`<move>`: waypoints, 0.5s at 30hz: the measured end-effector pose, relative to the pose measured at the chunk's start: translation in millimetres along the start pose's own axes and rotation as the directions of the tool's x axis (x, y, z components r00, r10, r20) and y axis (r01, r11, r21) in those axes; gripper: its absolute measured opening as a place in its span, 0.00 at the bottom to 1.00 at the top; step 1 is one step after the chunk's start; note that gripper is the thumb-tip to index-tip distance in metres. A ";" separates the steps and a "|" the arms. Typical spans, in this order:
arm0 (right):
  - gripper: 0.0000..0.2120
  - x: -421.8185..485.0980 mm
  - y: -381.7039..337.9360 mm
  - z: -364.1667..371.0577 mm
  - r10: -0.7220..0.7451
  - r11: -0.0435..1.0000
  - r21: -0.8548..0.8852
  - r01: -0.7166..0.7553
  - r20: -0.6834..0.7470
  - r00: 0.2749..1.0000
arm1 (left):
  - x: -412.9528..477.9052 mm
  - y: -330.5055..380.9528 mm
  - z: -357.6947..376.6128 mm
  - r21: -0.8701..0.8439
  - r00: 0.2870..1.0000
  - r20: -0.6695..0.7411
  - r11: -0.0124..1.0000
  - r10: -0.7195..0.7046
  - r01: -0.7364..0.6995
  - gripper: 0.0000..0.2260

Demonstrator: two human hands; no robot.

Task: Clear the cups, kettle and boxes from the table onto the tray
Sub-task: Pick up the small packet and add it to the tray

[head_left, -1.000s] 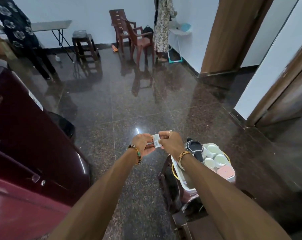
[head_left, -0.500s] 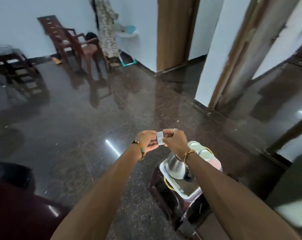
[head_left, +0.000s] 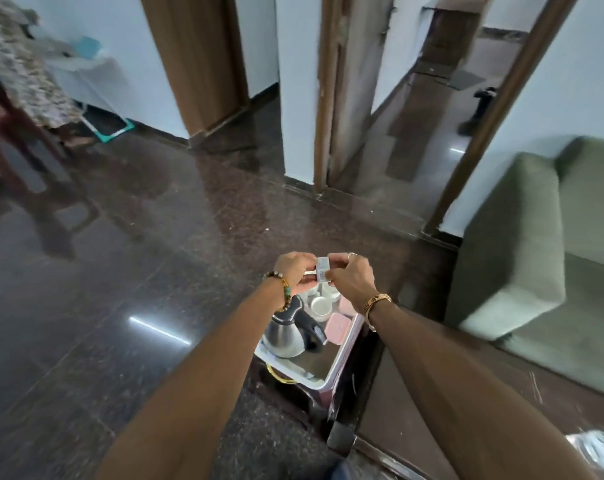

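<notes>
Both my hands meet above the tray and pinch a small white packet (head_left: 323, 270) between them: my left hand (head_left: 293, 271) on its left side, my right hand (head_left: 354, 280) on its right. Below them a white tray (head_left: 342, 355) with a yellow handle sits on a dark low stool. In the tray stand a steel kettle (head_left: 286, 339) with a black handle, white cups (head_left: 319, 306) and a pink box (head_left: 338, 327). My hands hide part of the cups.
Dark polished floor (head_left: 137, 306) spreads to the left. A green sofa (head_left: 535, 254) stands at the right, with a dark wooden table (head_left: 414, 410) in front of it. Doorways and white walls lie ahead. A person in a patterned dress (head_left: 20, 57) stands far left.
The view has swung to the right, bringing the sofa and doorway into sight and dropping the maroon furniture. Both hands stay on the small packet above the tray.
</notes>
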State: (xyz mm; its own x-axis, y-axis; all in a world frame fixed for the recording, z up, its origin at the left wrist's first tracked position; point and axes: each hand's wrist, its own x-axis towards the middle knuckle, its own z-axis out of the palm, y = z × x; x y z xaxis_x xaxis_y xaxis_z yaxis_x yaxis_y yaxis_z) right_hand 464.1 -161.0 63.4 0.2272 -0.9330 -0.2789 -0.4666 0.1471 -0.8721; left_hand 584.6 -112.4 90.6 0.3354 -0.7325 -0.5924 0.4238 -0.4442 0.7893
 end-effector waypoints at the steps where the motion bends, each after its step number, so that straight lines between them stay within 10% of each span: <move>1: 0.19 7.6 2.1 -8.3 0.014 1.000 0.012 -0.013 -0.014 1.000 | 7.0 2.5 10.7 0.021 1.000 0.015 1.000 0.008 -0.009 0.08; 15: 0.18 75.2 72.3 -66.1 0.251 0.961 0.162 -0.226 -0.157 0.955 | 99.4 -22.4 112.2 0.223 0.983 0.134 0.971 -0.124 0.092 0.10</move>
State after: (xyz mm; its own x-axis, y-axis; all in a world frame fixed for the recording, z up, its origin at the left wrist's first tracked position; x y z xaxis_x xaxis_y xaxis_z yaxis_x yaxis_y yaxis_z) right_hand 390.9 -242.2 6.0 -0.0343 -0.9057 -0.4226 -0.3611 0.4055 -0.8397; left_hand 514.0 -233.1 32.1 0.1641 -0.7344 -0.6586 0.2549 -0.6134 0.7475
